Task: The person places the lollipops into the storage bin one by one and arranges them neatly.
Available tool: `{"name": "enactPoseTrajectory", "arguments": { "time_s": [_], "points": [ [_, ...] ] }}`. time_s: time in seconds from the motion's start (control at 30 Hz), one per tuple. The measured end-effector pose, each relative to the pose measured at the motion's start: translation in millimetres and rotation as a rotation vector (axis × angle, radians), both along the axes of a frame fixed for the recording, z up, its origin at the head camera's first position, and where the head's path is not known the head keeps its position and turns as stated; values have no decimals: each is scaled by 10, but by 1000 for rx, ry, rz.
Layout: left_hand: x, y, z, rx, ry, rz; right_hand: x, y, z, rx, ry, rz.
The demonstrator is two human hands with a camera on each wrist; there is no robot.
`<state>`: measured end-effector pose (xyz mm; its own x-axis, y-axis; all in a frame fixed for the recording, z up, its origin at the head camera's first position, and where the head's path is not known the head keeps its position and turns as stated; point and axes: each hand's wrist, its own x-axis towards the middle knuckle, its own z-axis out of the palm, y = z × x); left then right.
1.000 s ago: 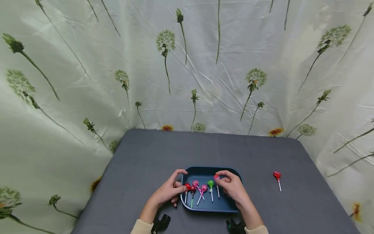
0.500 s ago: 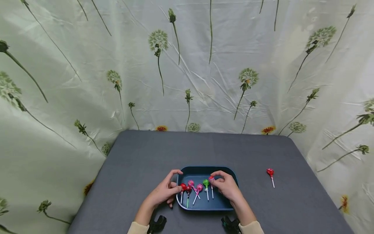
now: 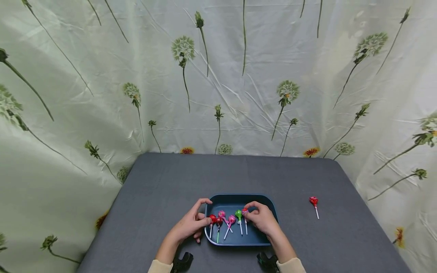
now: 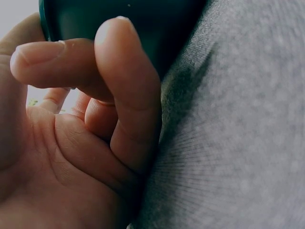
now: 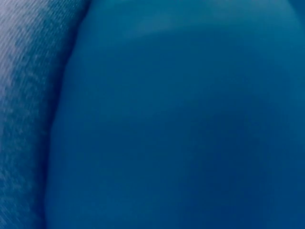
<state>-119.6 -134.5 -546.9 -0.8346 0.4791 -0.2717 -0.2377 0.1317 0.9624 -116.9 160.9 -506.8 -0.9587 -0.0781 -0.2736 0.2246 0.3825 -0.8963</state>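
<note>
My left hand (image 3: 191, 224) is at the left side of a dark blue tray (image 3: 239, 244), thumb over the rim by a red lollipop (image 3: 212, 218), other fingers outside. In the left wrist view its curled fingers (image 4: 136, 100) lie beside the tray wall. My right hand (image 3: 263, 220), over the tray's right part, pinches a red-and-pink lollipop (image 3: 245, 211) by its head. Just left of that is a green lollipop (image 3: 238, 215); further left are two pink ones and a dark red lollipop (image 3: 219, 221). The right wrist view shows only tray wall (image 5: 167, 119) and cloth.
One red lollipop (image 3: 313, 201) lies apart on the grey cloth-covered table (image 3: 170, 178), right of the tray. A pale curtain (image 3: 252, 94) with a dandelion print hangs behind and along the sides.
The right hand has lowered the red-and-pink lollipop slightly toward the near side, so its head is almost level with the green one. The left hand stays at the rim; the head view shifted slightly.
</note>
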Motion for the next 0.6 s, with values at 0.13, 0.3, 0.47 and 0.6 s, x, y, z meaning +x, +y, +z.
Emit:
{"name": "enactPoseTrajectory", "arguments": {
  "time_s": [0.13,0.3,0.47,0.6],
  "points": [
    [2,-4,1,-1,-1,-3,3,-9,-12,8,4,-6],
    [8,-20,2,1,-5,-6,6,-22,-23,18,5,-4],
    [12,-18,34,7,-5,-13,10,-23,-18,42,6,-1],
    [2,-8,34,7,-1,-15,12,-17,-11,45,1,-5]
  ]
}}
